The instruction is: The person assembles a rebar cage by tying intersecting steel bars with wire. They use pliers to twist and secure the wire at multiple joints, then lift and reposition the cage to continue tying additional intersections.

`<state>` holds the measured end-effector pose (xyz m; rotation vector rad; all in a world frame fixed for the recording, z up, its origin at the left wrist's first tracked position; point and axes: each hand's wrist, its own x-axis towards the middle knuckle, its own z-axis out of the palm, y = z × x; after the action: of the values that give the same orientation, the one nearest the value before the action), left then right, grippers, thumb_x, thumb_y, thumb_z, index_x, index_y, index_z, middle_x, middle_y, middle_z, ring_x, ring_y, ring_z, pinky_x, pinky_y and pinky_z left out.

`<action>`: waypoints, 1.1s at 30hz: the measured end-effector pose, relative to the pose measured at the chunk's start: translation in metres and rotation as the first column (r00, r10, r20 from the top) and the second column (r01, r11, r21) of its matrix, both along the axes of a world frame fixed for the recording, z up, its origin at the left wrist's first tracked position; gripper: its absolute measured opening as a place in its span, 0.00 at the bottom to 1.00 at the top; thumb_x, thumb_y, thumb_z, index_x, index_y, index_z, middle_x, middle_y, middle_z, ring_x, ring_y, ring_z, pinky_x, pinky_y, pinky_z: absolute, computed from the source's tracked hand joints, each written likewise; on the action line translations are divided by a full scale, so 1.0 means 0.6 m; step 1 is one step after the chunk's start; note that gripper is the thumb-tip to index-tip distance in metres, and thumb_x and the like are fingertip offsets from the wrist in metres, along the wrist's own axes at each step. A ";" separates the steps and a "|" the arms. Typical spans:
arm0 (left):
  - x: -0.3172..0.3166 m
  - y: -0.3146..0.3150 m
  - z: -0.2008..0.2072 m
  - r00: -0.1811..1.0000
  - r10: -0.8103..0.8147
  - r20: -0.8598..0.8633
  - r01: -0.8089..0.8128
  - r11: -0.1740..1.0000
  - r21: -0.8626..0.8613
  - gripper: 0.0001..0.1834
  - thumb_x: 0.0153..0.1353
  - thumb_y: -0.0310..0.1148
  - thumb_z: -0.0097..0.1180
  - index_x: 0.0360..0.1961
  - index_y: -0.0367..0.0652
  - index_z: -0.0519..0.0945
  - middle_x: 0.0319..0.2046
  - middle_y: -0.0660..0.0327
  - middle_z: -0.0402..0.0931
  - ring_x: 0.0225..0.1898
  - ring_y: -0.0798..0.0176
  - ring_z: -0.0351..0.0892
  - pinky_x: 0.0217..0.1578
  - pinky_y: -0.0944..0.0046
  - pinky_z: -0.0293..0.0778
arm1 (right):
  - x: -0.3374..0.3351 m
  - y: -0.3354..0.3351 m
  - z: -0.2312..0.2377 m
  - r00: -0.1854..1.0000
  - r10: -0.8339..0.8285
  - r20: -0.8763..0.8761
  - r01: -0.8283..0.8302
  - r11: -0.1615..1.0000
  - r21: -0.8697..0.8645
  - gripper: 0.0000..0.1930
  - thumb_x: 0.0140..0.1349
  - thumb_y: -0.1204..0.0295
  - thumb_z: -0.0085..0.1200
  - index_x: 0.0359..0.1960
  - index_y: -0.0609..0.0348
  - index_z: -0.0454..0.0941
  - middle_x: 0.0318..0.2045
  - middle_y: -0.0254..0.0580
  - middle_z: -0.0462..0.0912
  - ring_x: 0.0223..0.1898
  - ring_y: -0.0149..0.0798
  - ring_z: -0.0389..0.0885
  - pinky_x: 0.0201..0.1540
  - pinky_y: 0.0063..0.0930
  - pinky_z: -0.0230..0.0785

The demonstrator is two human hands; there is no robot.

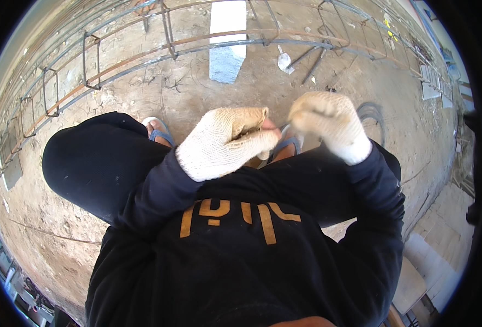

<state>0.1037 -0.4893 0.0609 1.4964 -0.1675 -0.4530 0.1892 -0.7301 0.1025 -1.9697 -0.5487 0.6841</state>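
Note:
Both my hands wear cream knitted work gloves and are raised close together in front of my lap. My left hand (219, 141) is closed, its thumb pressed against the curled fingers, with a bare fingertip poking out of the glove. Just to its right, my right hand (331, 122) is curled into a fist and slightly smeared by motion. Whatever thin thing the two hands pinch, if any, is too small or hidden to make out. A loose coil of thin wire (373, 117) lies on the ground beyond my right knee.
A long cage of steel reinforcing bars (168, 30) curves across the ground ahead. Under it lies a pale flat slab (227, 62), with crumpled white plastic (285, 62) and short dark rods (313, 65) to its right. My sandalled feet (162, 131) rest between my bent knees.

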 end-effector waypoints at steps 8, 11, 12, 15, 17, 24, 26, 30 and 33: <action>0.005 -0.013 0.009 0.926 -0.192 0.325 0.090 0.949 0.302 0.12 0.66 0.33 0.56 0.40 0.34 0.84 0.23 0.56 0.83 0.26 0.65 0.85 0.29 0.67 0.77 | -0.013 0.050 0.043 0.397 0.535 0.746 -0.132 0.837 -0.531 0.34 0.45 0.71 0.64 0.60 0.56 0.73 0.52 0.47 0.78 0.56 0.50 0.77 0.63 0.52 0.62; -0.001 -0.013 0.015 0.930 -0.207 0.302 0.061 0.900 0.431 0.12 0.62 0.36 0.60 0.36 0.37 0.84 0.25 0.56 0.83 0.27 0.55 0.84 0.32 0.62 0.78 | -0.025 0.058 0.025 0.547 0.604 0.579 -0.407 0.797 -0.446 0.27 0.54 0.69 0.55 0.59 0.57 0.74 0.42 0.45 0.80 0.41 0.49 0.80 0.47 0.40 0.73; -0.006 -0.002 0.018 0.896 -0.261 0.360 0.014 0.826 0.563 0.12 0.60 0.38 0.63 0.37 0.39 0.84 0.25 0.56 0.83 0.28 0.55 0.84 0.32 0.61 0.78 | -0.021 0.054 0.021 0.526 0.653 0.545 -0.454 0.757 -0.470 0.25 0.56 0.69 0.53 0.58 0.57 0.75 0.39 0.45 0.80 0.37 0.49 0.80 0.43 0.39 0.74; -0.024 0.037 0.027 0.923 -0.255 0.289 0.056 0.831 0.553 0.16 0.51 0.37 0.69 0.40 0.43 0.84 0.32 0.57 0.83 0.35 0.56 0.83 0.36 0.60 0.78 | 0.012 0.029 0.028 0.499 0.614 0.611 -0.482 0.783 -0.393 0.20 0.58 0.70 0.51 0.53 0.56 0.78 0.35 0.44 0.81 0.34 0.47 0.81 0.40 0.36 0.75; -0.031 0.062 0.035 0.797 -0.133 0.589 -0.324 0.729 0.603 0.11 0.50 0.33 0.68 0.35 0.42 0.83 0.31 0.57 0.82 0.33 0.54 0.81 0.34 0.59 0.77 | 0.036 0.018 0.043 0.670 0.371 0.643 -0.356 0.921 -0.160 0.14 0.61 0.71 0.51 0.46 0.58 0.81 0.35 0.43 0.83 0.36 0.46 0.82 0.40 0.34 0.75; -0.027 0.224 0.178 0.316 0.017 0.948 -0.945 -0.084 0.317 0.07 0.57 0.27 0.66 0.36 0.38 0.83 0.32 0.55 0.83 0.33 0.63 0.83 0.37 0.66 0.76 | 0.094 0.030 0.156 0.750 -0.646 0.144 0.337 0.559 0.757 0.17 0.71 0.65 0.52 0.51 0.68 0.77 0.33 0.39 0.82 0.29 0.23 0.74 0.31 0.14 0.65; -0.044 0.283 0.256 0.160 0.018 0.987 -0.981 -0.109 0.161 0.10 0.58 0.25 0.66 0.42 0.36 0.84 0.36 0.56 0.85 0.38 0.70 0.83 0.43 0.69 0.77 | 0.115 0.021 0.215 0.795 -0.449 0.408 0.099 0.759 0.643 0.18 0.72 0.65 0.51 0.54 0.68 0.76 0.32 0.38 0.81 0.27 0.23 0.71 0.30 0.15 0.65; -0.124 0.344 0.380 -0.129 -0.098 0.987 -0.988 -0.069 -0.136 0.16 0.62 0.21 0.62 0.51 0.29 0.80 0.41 0.55 0.85 0.44 0.67 0.83 0.50 0.66 0.77 | 0.146 0.068 0.233 0.848 -0.282 0.448 -0.162 0.668 0.726 0.19 0.72 0.67 0.49 0.57 0.69 0.74 0.34 0.40 0.81 0.25 0.24 0.70 0.30 0.18 0.66; -0.217 0.342 0.398 0.045 -0.220 0.974 -0.982 -0.188 0.003 0.16 0.60 0.22 0.63 0.50 0.33 0.81 0.40 0.55 0.86 0.41 0.68 0.84 0.46 0.68 0.78 | 0.150 0.128 0.178 0.853 -0.236 0.466 -0.245 0.608 0.755 0.17 0.71 0.72 0.50 0.57 0.69 0.75 0.40 0.45 0.83 0.26 0.24 0.72 0.30 0.20 0.70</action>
<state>-0.0265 -0.2838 0.2996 2.7282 0.2101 1.7954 0.2794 -0.6532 0.2095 -1.2335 -0.9937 -0.1725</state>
